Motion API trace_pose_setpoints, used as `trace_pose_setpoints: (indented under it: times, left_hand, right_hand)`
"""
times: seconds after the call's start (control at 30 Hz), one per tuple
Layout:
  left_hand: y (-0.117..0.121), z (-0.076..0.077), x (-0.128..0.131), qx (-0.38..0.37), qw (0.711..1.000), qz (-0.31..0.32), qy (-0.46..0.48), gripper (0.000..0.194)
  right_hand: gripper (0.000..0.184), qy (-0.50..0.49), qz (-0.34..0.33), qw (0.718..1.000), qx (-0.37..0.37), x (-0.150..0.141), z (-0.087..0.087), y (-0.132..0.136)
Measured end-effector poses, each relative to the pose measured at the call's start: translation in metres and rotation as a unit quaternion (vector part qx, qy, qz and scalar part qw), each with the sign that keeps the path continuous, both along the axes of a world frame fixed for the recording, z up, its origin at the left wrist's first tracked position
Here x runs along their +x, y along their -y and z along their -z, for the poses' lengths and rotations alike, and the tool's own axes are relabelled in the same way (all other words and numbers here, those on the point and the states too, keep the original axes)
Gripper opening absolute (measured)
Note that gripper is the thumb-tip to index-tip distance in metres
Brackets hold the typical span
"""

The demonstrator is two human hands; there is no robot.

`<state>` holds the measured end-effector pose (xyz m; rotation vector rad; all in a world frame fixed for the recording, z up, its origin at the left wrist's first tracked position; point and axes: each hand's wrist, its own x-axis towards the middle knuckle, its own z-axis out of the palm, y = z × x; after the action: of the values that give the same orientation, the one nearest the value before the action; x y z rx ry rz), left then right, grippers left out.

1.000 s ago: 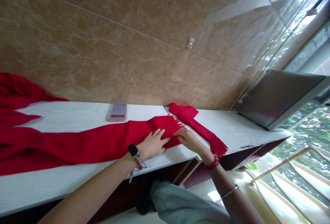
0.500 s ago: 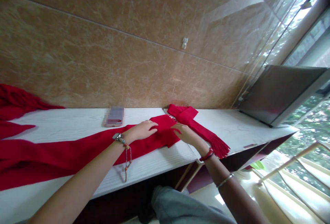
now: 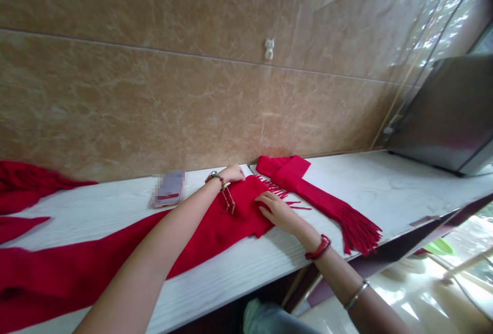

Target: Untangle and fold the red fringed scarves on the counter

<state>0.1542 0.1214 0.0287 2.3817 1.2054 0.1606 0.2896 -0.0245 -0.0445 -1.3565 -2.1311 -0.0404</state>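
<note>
A long red scarf (image 3: 215,231) lies stretched along the white countertop, its fringed end pointing right. My left hand (image 3: 233,173) is closed at the far edge of this scarf near the fringe, fingers curled down on the cloth; the fingertips are partly hidden. Over the near part of the same end rests my right hand (image 3: 278,211), its fingers slightly bent and apart on the fabric. Just to the right is a second red scarf (image 3: 308,190), folded over at the wall side with its fringe spread toward the front edge.
A phone (image 3: 169,189) lies by the wall, left of my left hand. More red cloth (image 3: 26,185) is bunched at the far left. A grey box-shaped appliance (image 3: 442,113) stands at the right end of the countertop (image 3: 215,293). A small white cat figure (image 3: 269,48) is on the wall.
My left hand has gone from lying spread on the scarf to closed at its far edge. My right hand stays by the fringed end, where loose strands now spread right. The view has shifted.
</note>
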Motion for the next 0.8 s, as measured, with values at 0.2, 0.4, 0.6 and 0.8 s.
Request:
trace_pose_setpoints:
  times: [0.2,0.4,0.6,0.8]
  left_hand:
    - [-0.009,0.0,-0.001,-0.087,0.996,-0.023,0.01,0.024]
    - [-0.02,0.004,0.009,-0.137,0.987,-0.064,0.057,0.036]
    - [-0.025,0.018,-0.002,-0.235,0.959,-0.076,0.139,0.037]
    - [-0.028,0.022,-0.009,-0.333,0.921,-0.066,0.19,0.023]
  right_hand:
    - [0.026,0.007,-0.011,1.0,-0.019,0.0,-0.005,0.002]
    - [0.027,-0.001,-0.013,0.999,-0.03,0.0,-0.007,0.005]
    - [0.03,-0.021,-0.023,0.999,-0.006,0.0,-0.005,0.004]
    - [0.019,-0.021,-0.028,0.999,0.027,0.004,-0.024,0.016]
